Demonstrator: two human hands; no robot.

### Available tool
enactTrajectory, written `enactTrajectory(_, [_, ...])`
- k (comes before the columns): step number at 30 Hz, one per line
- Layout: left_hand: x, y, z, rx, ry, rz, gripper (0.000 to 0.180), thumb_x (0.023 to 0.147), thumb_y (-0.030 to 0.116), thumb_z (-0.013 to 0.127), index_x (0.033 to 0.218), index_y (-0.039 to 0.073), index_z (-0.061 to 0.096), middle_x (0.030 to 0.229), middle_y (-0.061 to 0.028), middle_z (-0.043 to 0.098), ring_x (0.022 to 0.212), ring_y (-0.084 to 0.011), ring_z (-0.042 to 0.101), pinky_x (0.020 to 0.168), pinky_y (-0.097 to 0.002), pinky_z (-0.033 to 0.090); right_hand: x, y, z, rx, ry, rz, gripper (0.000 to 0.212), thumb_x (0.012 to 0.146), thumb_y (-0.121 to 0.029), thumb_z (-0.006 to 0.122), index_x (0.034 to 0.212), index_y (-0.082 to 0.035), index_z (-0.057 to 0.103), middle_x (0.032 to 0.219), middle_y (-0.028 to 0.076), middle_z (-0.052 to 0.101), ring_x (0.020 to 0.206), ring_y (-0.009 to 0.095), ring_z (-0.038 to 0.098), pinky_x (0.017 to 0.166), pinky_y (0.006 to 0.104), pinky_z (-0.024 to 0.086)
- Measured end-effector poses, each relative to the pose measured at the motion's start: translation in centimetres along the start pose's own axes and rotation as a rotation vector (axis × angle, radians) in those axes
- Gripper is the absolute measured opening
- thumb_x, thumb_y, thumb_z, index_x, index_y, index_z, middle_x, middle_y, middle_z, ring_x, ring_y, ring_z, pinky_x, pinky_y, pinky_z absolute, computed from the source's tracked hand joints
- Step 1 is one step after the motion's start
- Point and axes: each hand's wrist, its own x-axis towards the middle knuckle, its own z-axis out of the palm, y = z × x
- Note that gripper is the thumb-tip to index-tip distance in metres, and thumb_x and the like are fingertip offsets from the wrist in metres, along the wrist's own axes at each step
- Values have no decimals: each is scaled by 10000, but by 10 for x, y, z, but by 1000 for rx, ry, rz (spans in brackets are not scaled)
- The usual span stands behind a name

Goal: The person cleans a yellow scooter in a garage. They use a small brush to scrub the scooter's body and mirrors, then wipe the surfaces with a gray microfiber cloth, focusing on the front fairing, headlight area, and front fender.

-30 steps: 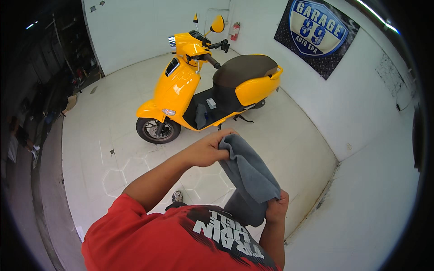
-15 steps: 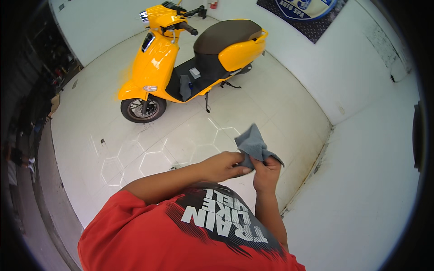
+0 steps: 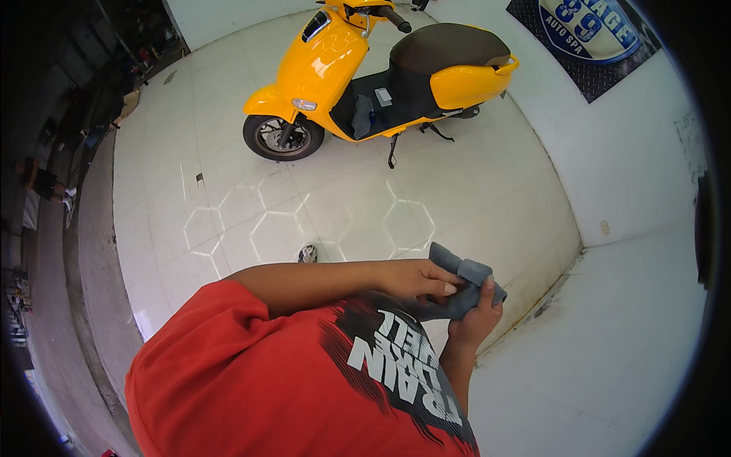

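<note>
A grey cloth (image 3: 475, 272) is bunched and partly folded between my two hands, in front of my body. My left hand (image 3: 419, 279) comes across from the left with its fingers closed on the cloth's left side. My right hand (image 3: 477, 318) grips the right side from below, thumb raised along the fold. Part of the cloth hides behind my fingers. Ahead of me, out of contact with either hand, a yellow scooter (image 3: 314, 72) stands on its stand. On its footboard lie another grey cloth (image 3: 363, 118) and a small whitish item (image 3: 383, 97).
Pale tiled floor (image 3: 251, 183) reflects hexagonal lights. White walls meet at a stained corner on the right, below a dark banner (image 3: 601, 68). The tip of a shoe (image 3: 308, 253) shows beyond my left arm. At far left, another person (image 3: 47, 184) is near a dark opening.
The view has shifted, so the scooter appears higher and farther right. The cloth, hanging loose with a raised corner before, is now folded over more compactly in my hands.
</note>
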Motion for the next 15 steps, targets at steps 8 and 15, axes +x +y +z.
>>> enactTrajectory(8, [8, -11, 2, -223, 290, -108, 431, 986, 443, 602, 846, 45, 688, 783, -23, 620, 700, -104, 557, 656, -268, 487, -6, 39, -5, -435, -232, -174, 354, 1041, -269, 528, 1064, 62, 654, 964, 72, 674, 878, 132, 599, 799, 279, 484])
enactTrajectory(15, [-17, 11, -38, -416, 593, 113, 350, 1043, 360, 512, 1056, 37, 645, 880, -20, 676, 748, -95, 612, 706, -270, 529, 19, 16, -40, -23, -99, -116, 323, 1040, -273, 528, 1067, 35, 619, 1049, 116, 675, 968, 175, 627, 906, 334, 485])
